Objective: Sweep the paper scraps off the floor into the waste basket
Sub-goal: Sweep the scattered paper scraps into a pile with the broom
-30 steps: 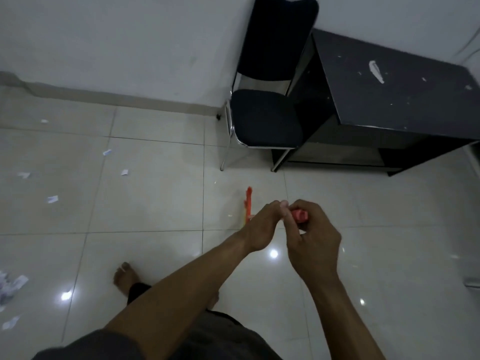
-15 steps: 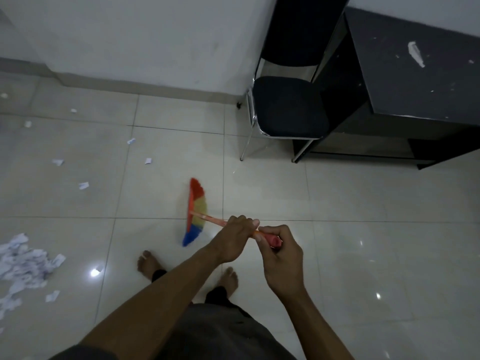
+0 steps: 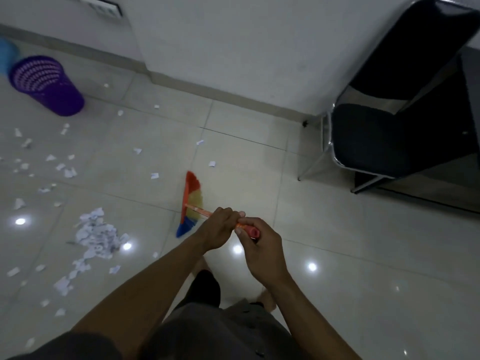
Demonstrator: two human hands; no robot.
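Grip: your left hand [image 3: 220, 227] is wrapped round the thin orange shaft of the broom with red, yellow and blue bristles [image 3: 191, 203]. Your right hand [image 3: 259, 245] is curled round the shaft's capped top end, touching the left. Judgement: the hands are stacked close so the top one pivots while the lower one drives the stroke.

Task material: torn white paper scraps [image 3: 98, 235] lie on the glossy pale tiled floor [image 3: 337, 255]. The densest heap is near the broom head, to its left, with looser scatter beyond. A few single scraps lie just past the head. The purple perforated plastic waste basket [image 3: 46, 87] sits well apart from the broom head, far beyond the scatter on that same side. Judgement: strokes should run leftward, gathering scraps toward it.

Not resolved:
- Bristle contact with the floor cannot be confirmed.
- Basket upright or tipped: cannot tell, given edge distortion.
- A pale blue object [image 3: 6, 55] beside the basket is cut off and unidentified.
- The black padded metal-framed chair [image 3: 376, 141], well right of the broom head, may hide scraps beneath.
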